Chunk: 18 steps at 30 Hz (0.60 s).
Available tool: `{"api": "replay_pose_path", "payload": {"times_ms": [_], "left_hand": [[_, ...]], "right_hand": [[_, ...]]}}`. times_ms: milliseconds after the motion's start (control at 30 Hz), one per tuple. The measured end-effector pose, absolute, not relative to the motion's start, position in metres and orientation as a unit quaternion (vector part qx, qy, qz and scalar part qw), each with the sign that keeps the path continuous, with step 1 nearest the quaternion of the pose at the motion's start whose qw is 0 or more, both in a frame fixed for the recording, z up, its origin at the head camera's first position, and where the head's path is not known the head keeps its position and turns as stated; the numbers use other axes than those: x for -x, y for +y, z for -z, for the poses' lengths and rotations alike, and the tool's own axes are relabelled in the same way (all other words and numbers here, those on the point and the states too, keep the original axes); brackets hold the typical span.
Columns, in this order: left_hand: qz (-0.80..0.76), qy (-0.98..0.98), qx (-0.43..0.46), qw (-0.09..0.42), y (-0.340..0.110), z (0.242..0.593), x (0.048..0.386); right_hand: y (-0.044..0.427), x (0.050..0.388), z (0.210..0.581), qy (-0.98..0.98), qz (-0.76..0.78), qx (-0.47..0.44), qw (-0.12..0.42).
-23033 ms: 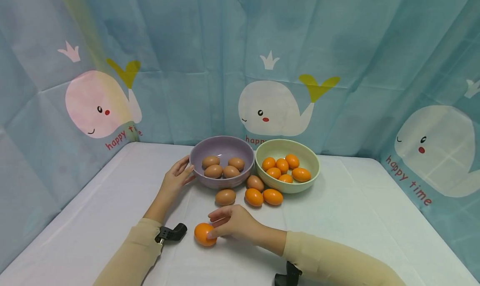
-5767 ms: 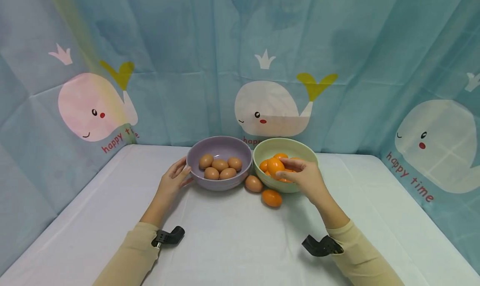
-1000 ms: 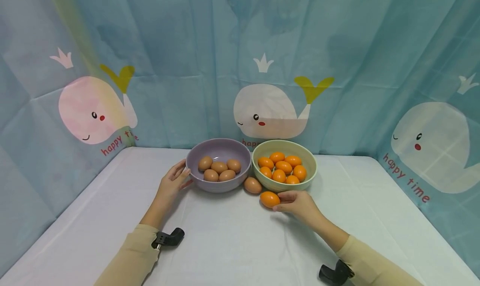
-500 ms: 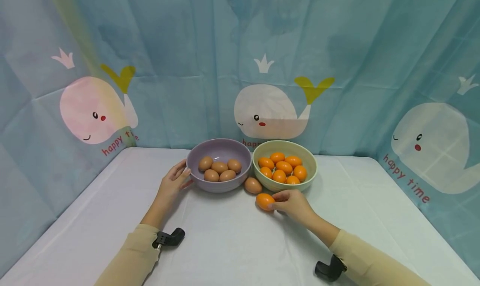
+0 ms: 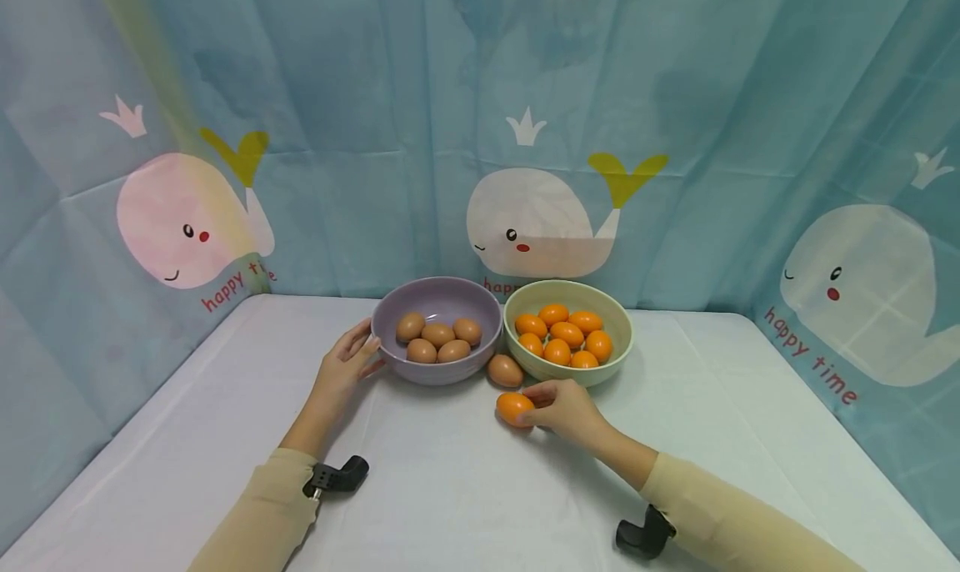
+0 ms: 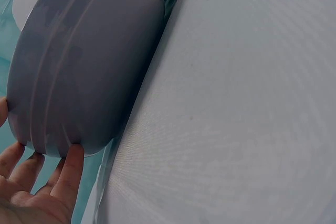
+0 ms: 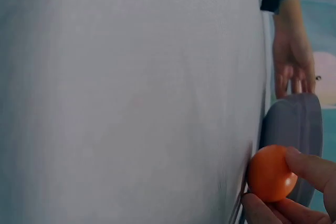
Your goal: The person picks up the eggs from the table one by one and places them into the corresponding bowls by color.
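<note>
My right hand (image 5: 566, 409) pinches a glossy, egg-sized orange oval fruit (image 5: 512, 408) between thumb and fingers, low over the white table; whether it touches the cloth I cannot tell. A brown egg (image 5: 506, 372) lies just behind it, by the bowls. My left hand (image 5: 347, 368) rests against the left side of the purple bowl (image 5: 438, 373), thumb near the rim. Its nearly straight fingers (image 6: 73, 174) touch the outer wall in the left wrist view. Several brown eggs (image 5: 438, 334) are in that bowl. Several orange oval fruits (image 5: 566, 333) lie in the light green bowl (image 5: 600, 374) beside it.
A blue curtain (image 5: 360, 213) with printed whales hangs behind and around the white-covered table (image 5: 450, 497). The two bowls stand side by side near the table's back edge. Black camera mounts (image 5: 337, 475) sit on both sleeves.
Over the last second my right hand has drawn the orange fruit leftward and slightly nearer, away from the green bowl. My left hand keeps its place on the purple bowl.
</note>
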State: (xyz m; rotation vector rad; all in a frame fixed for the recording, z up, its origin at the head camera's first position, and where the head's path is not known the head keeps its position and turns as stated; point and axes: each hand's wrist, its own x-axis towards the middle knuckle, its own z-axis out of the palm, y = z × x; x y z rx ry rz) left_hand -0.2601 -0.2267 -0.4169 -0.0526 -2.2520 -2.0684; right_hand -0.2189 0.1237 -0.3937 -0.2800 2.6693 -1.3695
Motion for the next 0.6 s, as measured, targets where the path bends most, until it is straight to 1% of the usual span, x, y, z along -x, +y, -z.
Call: {"api": "replay_pose_path", "payload": {"times_ms": [300, 600], "left_hand": [[0.683, -0.730, 0.018, 0.036, -0.226, 0.414, 0.259], [0.674, -0.738, 0.013, 0.042, -0.226, 0.414, 0.259]], "right_hand": [[0.118, 0.215, 0.386, 0.880, 0.458, 0.109, 0.057], [0.125, 0.217, 0.350, 0.868, 0.484, 0.098, 0.046]]}}
